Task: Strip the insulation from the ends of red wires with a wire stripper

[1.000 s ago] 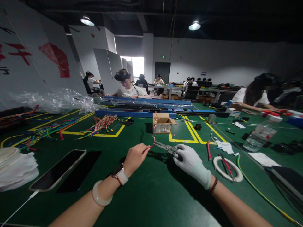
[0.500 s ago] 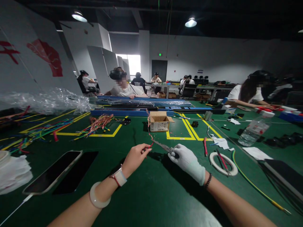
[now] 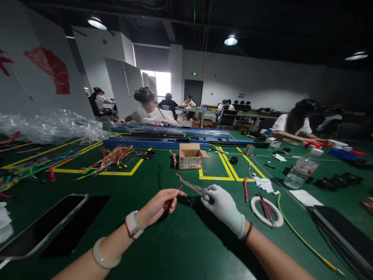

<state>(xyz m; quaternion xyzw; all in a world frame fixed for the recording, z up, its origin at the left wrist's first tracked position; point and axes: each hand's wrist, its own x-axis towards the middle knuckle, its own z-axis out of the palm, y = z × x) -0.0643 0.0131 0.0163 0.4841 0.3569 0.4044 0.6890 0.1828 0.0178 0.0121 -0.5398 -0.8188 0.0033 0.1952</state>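
Note:
My bare left hand pinches a short red wire whose stripped, twisted copper end rises up and away from my fingers. My gloved right hand grips the handles of a metal wire stripper. The stripper's jaws point left and meet the wire just beyond my left fingertips. Both hands hover low over the green table. A small open cardboard box stands behind them.
A phone lies at the left. A roll of white tape with a red tool across it, a yellow-green cable and a water bottle sit at the right. Coloured wire bundles lie far left. Other people work at the tables beyond.
My view has swung to the right and down a little. My left hand has turned palm-up and drawn back slightly with the wire. The stripper stays at the wire.

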